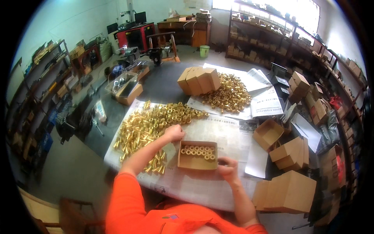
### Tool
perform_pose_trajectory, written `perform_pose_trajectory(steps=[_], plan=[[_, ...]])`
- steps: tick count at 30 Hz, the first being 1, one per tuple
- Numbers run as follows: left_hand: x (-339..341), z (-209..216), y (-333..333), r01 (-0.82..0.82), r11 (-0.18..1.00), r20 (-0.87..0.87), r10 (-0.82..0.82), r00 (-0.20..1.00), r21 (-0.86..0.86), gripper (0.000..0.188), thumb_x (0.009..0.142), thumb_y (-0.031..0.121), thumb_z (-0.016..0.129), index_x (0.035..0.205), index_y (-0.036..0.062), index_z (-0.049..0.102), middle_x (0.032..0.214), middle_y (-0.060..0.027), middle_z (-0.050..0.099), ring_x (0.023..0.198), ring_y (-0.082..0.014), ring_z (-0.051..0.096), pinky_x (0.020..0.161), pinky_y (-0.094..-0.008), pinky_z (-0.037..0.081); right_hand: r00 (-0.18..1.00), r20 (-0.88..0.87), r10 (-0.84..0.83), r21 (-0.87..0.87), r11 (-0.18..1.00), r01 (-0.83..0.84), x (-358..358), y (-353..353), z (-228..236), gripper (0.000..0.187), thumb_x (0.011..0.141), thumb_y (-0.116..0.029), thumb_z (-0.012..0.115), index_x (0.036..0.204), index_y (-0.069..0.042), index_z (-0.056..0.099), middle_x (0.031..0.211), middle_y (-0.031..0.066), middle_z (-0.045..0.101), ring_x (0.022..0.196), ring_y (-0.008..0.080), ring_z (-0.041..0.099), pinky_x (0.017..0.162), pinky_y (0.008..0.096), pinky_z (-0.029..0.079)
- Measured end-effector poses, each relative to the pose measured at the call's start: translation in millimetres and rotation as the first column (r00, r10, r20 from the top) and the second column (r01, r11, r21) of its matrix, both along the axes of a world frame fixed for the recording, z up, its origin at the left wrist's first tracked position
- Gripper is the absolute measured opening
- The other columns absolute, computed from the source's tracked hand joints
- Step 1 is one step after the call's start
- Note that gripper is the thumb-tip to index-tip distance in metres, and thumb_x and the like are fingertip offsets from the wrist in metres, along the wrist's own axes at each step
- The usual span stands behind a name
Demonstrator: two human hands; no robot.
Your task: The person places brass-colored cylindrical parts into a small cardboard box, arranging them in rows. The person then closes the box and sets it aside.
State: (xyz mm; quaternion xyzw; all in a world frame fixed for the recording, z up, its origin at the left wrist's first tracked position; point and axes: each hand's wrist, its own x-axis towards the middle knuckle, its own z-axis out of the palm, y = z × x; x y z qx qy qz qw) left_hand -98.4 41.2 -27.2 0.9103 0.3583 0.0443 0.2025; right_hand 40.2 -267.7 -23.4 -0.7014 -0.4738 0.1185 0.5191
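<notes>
A small open cardboard box [198, 163] lies on newspaper in front of me, with several brass fittings standing in rows along its far side. My left hand [173, 133] is closed in a fist over the near edge of a big pile of brass fittings [150, 124], just left of the box; what it holds is hidden. My right hand [228, 167] rests at the box's near right corner with fingers curled, touching its rim. A few loose fittings [157, 164] lie by my left forearm.
A second heap of brass fittings [230, 95] lies farther back beside closed cartons [198, 80]. Empty and folded cartons [288, 191] stand at my right. Shelving lines both sides, with machines and a green bucket [204, 50] at the back.
</notes>
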Motion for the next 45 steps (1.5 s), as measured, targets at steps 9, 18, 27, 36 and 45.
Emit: perform_pose_trajectory(steps=[9,18,27,36,45], plan=[[10,9,-20,0.024,0.913,0.034,-0.041,0.999,0.406,0.038,0.086,0.044,0.058,0.079,0.0071,0.062,0.065,-0.0144,0.065,0.062,-0.032,0.066,0.055,-0.044,0.051,0.999,-0.036,-0.018,-0.049,0.999,0.016,1,0,2,0.027,0.064,-0.01,0.059,0.087,-0.001,0.07,0.078,0.0156,0.069,0.069,0.0235,0.068,0.065,0.032,0.054],[-28,16,-29,0.214,0.892,0.032,-0.247,0.969,0.398,0.02,0.087,0.025,0.059,0.082,0.0062,0.058,0.077,-0.0134,0.065,0.073,-0.0329,0.065,0.063,-0.0435,0.051,1.0,-0.031,-0.006,-0.006,1.0,0.006,-2,0,-1,0.027,0.066,-0.006,0.057,0.09,0.001,0.069,0.08,0.0166,0.069,0.072,0.0245,0.068,0.067,0.0311,0.055],[-26,15,-26,0.177,0.92,0.093,-0.223,0.97,0.35,0.018,0.078,0.027,0.069,0.089,0.0119,0.068,0.081,-0.0096,0.065,0.079,-0.0303,0.065,0.066,-0.0412,0.051,0.997,-0.055,-0.047,-0.036,0.998,0.045,-2,2,4,0.031,0.063,-0.003,0.053,0.089,0.001,0.07,0.084,0.0163,0.07,0.075,0.0238,0.069,0.068,0.0292,0.056],[-30,55,-31,0.114,0.991,0.304,-0.129,0.944,0.066,0.014,0.075,0.017,0.068,0.084,0.0075,0.073,0.079,-0.0104,0.07,0.068,-0.0214,0.067,0.061,-0.0316,0.052,0.999,-0.029,-0.043,-0.028,0.999,0.043,0,2,3,0.031,0.063,-0.007,0.055,0.089,0.0,0.071,0.086,0.016,0.071,0.076,0.0242,0.069,0.07,0.0301,0.056],[-9,42,-141,0.407,0.898,0.124,-0.429,0.895,0.169,0.013,0.073,0.019,0.064,0.078,0.0107,0.072,0.07,-0.0116,0.065,0.07,-0.0322,0.063,0.064,-0.0434,0.05,0.999,-0.041,-0.035,-0.004,0.999,0.035,1,1,2,0.031,0.062,-0.005,0.055,0.089,0.0,0.07,0.082,0.0127,0.07,0.069,0.0187,0.064,0.066,0.0284,0.052]])
